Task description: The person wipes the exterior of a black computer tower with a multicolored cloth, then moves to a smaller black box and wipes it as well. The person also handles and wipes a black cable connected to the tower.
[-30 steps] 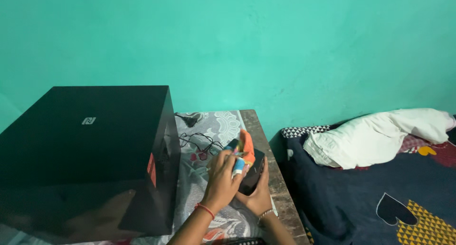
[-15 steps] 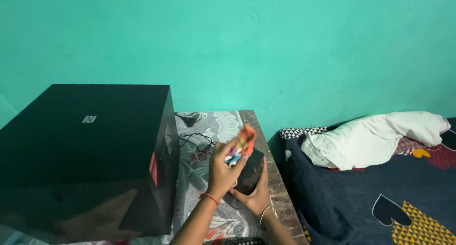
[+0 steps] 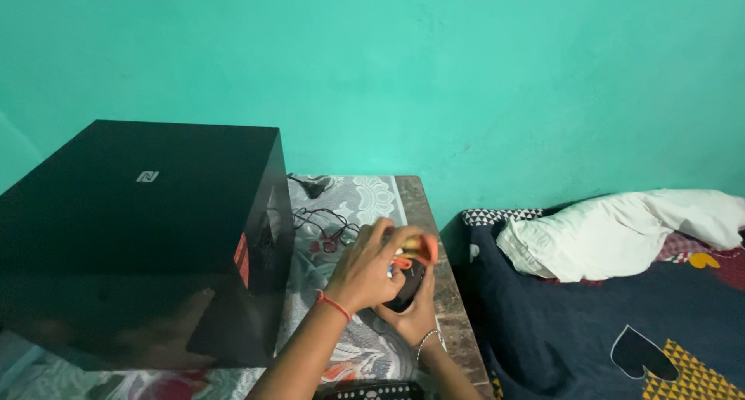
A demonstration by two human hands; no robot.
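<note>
Near edge of the table [image 3: 458,307]: a dark strip with pale dots [image 3: 372,391] shows at the bottom of the view, too cropped to tell what it is.

Just beyond, both hands meet near the table's right edge. Right hand [image 3: 414,320], thin bracelet at the wrist, cups a small black device [image 3: 407,286] from below and behind; glossy, rounded corners, palm-sized block shape. Fingers wrapped close around it, firm hold. Left hand [image 3: 372,272], red thread at the wrist, lies over the top of the device, fingers curled tight on a bunched cloth [image 3: 415,249], orange with bits of blue and white, soft and crumpled. Cloth pressed against the upper face of the device; most of the device hidden under the hand.

Table covered by a grey printed cloth [image 3: 365,202], floral and scalloped pattern, matte, slightly wrinkled. Bare wood along the right edge, brown, rough grain.

Left side of the tabletop: large black box [image 3: 147,237], hard, sharp-edged, glossy sides that mirror the arm, small pale emblem on top, red sticker on the right face near the front corner.

Toward the far edge, between box and hands: thin black cable [image 3: 322,223], looped loosely, with a dark plug further back.

Right of the table: bed with navy printed sheet [image 3: 621,330], hearts and triangles; a rumpled white cloth [image 3: 621,229] heaped on it.

Behind all: flat teal wall [image 3: 427,74], smooth paint.
</note>
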